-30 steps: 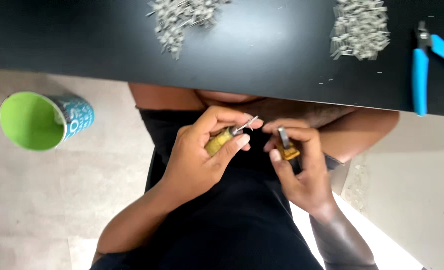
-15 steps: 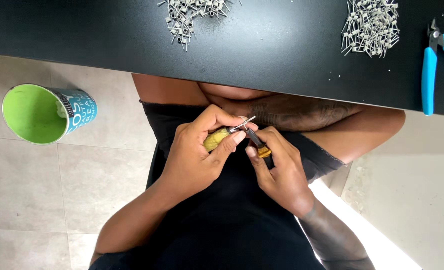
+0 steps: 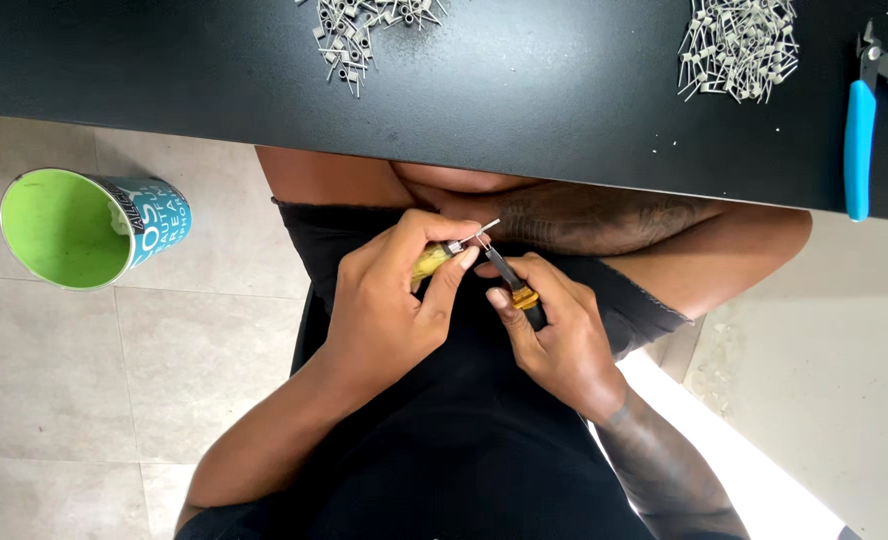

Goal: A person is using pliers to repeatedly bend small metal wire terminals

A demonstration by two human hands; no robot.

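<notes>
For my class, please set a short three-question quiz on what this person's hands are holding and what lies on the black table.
1. True or false: the blue-handled cutters are held in the right hand.
2. How many heaps of small metal pieces lie on the black table?
3. Which is nearer the green cup: A) the left hand, B) the right hand?

Key
1. False: they lie on the table; the right hand holds a thin tool with a yellow band.
2. Two: the left heap and the right heap.
3. A; it holds a yellow-handled tool.
</notes>
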